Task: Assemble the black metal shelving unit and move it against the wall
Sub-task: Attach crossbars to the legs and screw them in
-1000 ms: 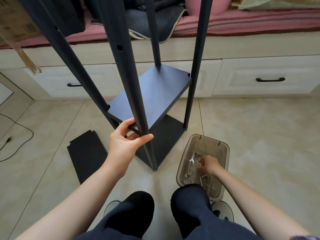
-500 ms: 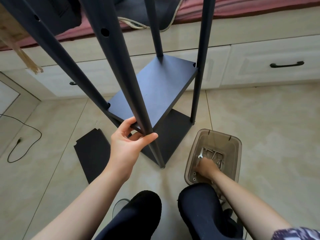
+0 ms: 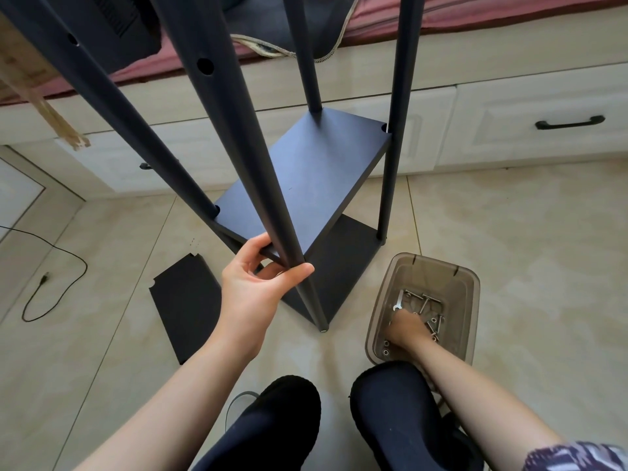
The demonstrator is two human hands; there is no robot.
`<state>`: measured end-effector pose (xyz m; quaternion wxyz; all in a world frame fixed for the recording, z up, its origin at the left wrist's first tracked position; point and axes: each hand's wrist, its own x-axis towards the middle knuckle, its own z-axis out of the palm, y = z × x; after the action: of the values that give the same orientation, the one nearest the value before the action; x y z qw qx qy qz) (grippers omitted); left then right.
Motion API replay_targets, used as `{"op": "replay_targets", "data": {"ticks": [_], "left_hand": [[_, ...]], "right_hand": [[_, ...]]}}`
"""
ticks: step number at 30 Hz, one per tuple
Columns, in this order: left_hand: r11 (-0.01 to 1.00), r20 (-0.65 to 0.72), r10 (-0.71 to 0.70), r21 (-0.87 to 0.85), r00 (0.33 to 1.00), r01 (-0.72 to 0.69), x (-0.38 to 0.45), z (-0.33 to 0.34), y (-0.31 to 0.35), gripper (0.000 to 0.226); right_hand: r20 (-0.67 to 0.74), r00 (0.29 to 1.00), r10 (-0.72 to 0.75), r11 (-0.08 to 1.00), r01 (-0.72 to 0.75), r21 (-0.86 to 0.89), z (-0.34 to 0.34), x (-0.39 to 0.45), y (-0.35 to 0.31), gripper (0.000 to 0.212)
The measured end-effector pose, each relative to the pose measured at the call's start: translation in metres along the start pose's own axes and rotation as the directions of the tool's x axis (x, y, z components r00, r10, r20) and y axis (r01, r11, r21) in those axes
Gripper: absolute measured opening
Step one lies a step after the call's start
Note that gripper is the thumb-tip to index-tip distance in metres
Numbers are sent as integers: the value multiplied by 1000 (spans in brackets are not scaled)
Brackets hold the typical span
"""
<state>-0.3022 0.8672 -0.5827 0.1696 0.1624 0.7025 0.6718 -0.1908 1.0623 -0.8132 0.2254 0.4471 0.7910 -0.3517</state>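
The shelving unit (image 3: 306, 185) stands on the tiled floor (image 3: 526, 239) in front of the drawers (image 3: 530, 130). The left hand (image 3: 255, 287) wraps its thumb and fingers around the near post (image 3: 251, 171), low down. The right hand (image 3: 406, 329) reaches into the bin (image 3: 380, 307) among bolts (image 3: 430, 302); I cannot tell its grip. A loose panel (image 3: 185, 311) lies flat to the left.
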Motion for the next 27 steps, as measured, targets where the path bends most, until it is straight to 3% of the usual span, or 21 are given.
{"op": "replay_targets", "data": {"ticks": [9, 14, 18, 23, 27], "left_hand": [[1000, -11, -6, 2, 1000, 6, 1, 0, -1, 55], [1000, -8, -5, 7, 1000, 5, 1, -1, -2, 54], [1000, -24, -7, 16, 1000, 7, -1, 0, -2, 55], [999, -32, -32, 16, 999, 33, -6, 2, -1, 57], [999, -51, -33, 17, 998, 34, -14, -2, -1, 55]], "right_hand": [[14, 998, 65, 998, -65, 15, -2, -2, -1, 39], [-16, 996, 90, 991, -88, 99, -11, -9, 3, 28], [-55, 998, 36, 982, -25, 187, -32, -28, -1, 17], [-12, 999, 45, 756, -26, 654, -78, -73, -18, 20], [30, 985, -169, 529, 65, 846, -120, -132, -43, 12]]}}
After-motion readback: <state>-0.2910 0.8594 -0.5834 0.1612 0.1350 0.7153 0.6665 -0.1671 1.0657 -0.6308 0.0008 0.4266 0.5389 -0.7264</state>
